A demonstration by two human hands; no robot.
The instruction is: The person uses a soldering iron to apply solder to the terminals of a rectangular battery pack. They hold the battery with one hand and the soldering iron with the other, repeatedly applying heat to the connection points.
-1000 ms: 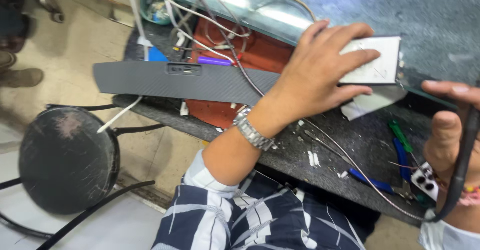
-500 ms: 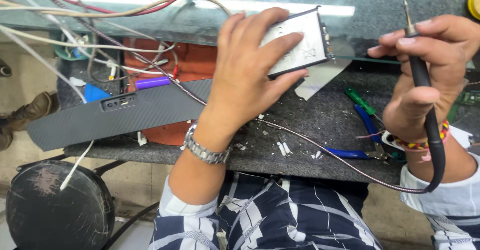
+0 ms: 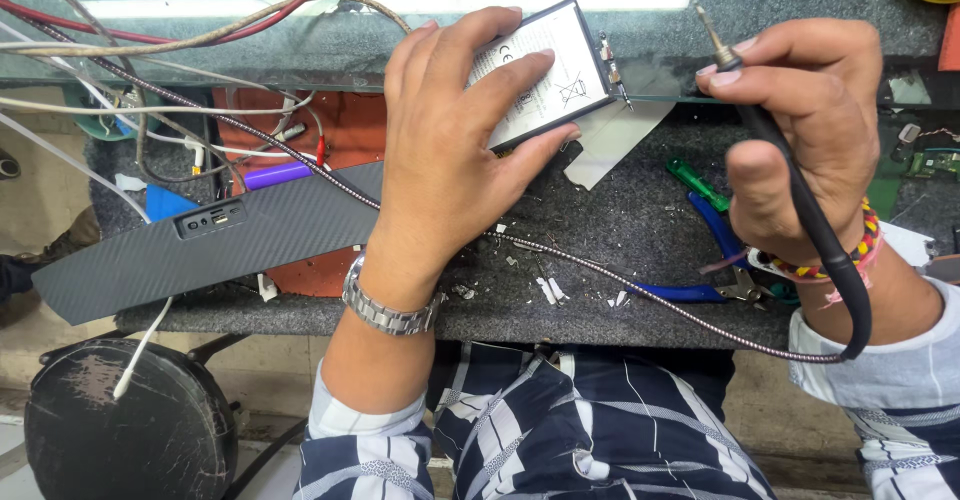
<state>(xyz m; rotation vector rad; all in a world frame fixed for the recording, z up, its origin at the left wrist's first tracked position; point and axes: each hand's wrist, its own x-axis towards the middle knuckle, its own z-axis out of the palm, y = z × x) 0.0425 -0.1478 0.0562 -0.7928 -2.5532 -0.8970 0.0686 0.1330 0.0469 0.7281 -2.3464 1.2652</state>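
Note:
My left hand (image 3: pixel 455 150) lies flat on a white rectangular phone battery (image 3: pixel 552 72), pressing it against the bench, fingers spread over its left half. My right hand (image 3: pixel 800 130) grips a black soldering iron (image 3: pixel 770 140) like a pen, its metal tip pointing up and left, a short way right of the battery's connector end. The iron's braided cord (image 3: pixel 640 295) loops under my right wrist and runs left across the dark felt bench top (image 3: pixel 620 230).
A long grey carbon-pattern speaker bar (image 3: pixel 210 245) lies at the left over an orange-red case (image 3: pixel 330 130). Tangled wires (image 3: pixel 150 70) hang at the upper left. Blue-handled pliers (image 3: pixel 715 260) and a green tool (image 3: pixel 697 182) lie by my right hand. A round black stool (image 3: pixel 120 430) stands below.
The view has swung right and closer. My right hand has brought the soldering iron up from the lower right toward the battery's end. My left hand stays on the battery.

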